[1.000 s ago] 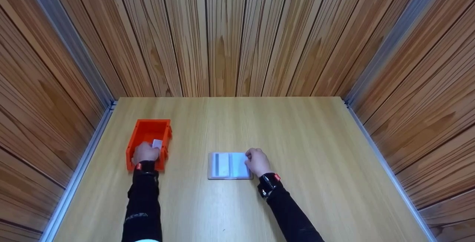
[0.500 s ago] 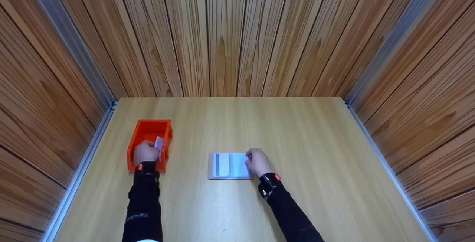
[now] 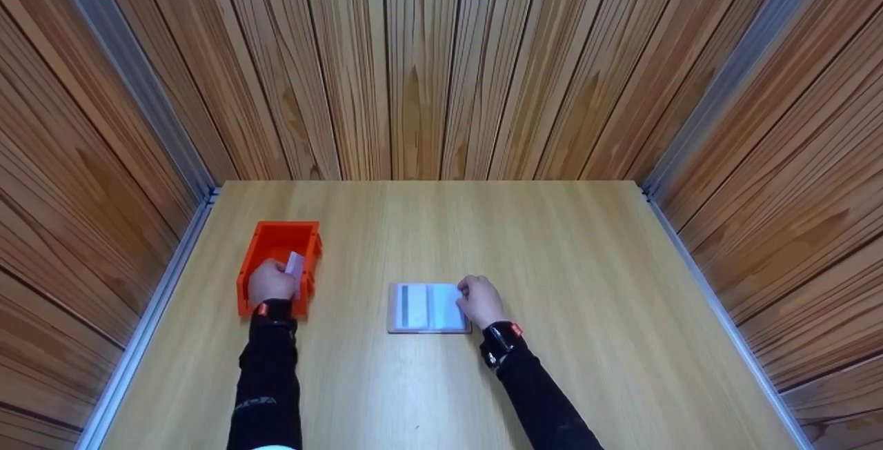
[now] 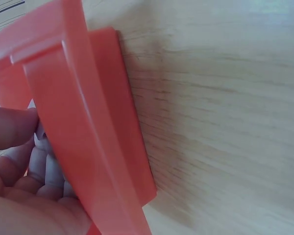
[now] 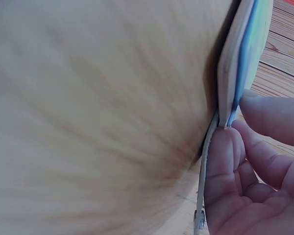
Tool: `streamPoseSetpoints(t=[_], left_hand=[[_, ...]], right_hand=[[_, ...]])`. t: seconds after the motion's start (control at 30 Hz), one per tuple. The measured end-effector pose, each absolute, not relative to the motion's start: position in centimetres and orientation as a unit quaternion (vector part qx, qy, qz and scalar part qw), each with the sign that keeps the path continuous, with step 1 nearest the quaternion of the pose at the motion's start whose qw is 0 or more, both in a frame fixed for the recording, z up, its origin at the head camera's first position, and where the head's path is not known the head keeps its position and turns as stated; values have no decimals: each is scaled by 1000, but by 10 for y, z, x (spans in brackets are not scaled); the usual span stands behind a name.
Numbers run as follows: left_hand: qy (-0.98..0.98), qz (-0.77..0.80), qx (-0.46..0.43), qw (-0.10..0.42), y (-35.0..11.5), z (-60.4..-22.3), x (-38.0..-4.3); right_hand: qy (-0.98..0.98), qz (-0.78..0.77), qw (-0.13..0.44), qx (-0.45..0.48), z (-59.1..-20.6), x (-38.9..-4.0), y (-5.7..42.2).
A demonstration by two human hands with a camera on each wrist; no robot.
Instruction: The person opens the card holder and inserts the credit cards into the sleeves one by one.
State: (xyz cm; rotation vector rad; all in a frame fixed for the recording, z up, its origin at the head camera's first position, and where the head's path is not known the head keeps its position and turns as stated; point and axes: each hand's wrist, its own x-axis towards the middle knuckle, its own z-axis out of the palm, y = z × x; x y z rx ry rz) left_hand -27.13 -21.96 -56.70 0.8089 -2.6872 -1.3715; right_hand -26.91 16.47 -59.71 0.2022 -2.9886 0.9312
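Observation:
My left hand (image 3: 270, 280) is inside the orange bin (image 3: 284, 236) at the left of the table. It pinches a small pale card (image 3: 294, 266), which tilts up near the bin's right wall. In the left wrist view, the bin's side hides much of the card (image 4: 40, 129) and part of the fingers. An open card holder (image 3: 416, 306) with shiny clear sleeves lies mid-table. At its right edge, my right hand (image 3: 481, 299) pinches the sleeves between thumb and fingers. The right wrist view shows its stacked leaves (image 5: 233, 68) edge-on, with a cover flap and metal snap (image 5: 200, 219) below.
Wood-panelled walls (image 3: 421, 70) enclose the light wooden table (image 3: 552, 243) at the back and both sides. Metal rails (image 3: 724, 346) run along the table's side edges. The bin stands close to the left rail.
The pale card in my left hand has turned to a steeper angle, and that hand has shifted very slightly. My right hand and the card holder have stayed in place.

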Motion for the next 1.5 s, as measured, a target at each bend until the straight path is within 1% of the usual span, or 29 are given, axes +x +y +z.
streamPoseSetpoints(t=[0.1, 0.27, 0.5, 0.6, 0.83, 1.03, 1.23, 1.5], left_hand=[[-868, -424, 259, 18, -223, -568, -271], [-880, -396, 257, 52, -225, -569, -271], [-856, -437, 272, 40, -223, -562, -270], [-858, -436, 269, 43, -223, -559, -270], [-881, -394, 247, 90, -225, -551, -275], [-873, -408, 251, 92, -222, -537, -278], [-851, -441, 258, 118, -214, -526, -276], [-829, -484, 260, 108, -212, -517, -271]], right_hand=[[-953, 298, 0, 64, -596, -269, 164], [-954, 292, 12, 70, -596, -268, 165], [-954, 294, 8, 64, -597, -269, 165], [-953, 295, 7, 61, -597, -269, 165], [-953, 298, -6, 54, -593, -269, 164], [-953, 298, -4, 56, -592, -269, 164], [-954, 292, 15, 70, -594, -268, 165], [-954, 294, 8, 63, -595, -267, 164]])
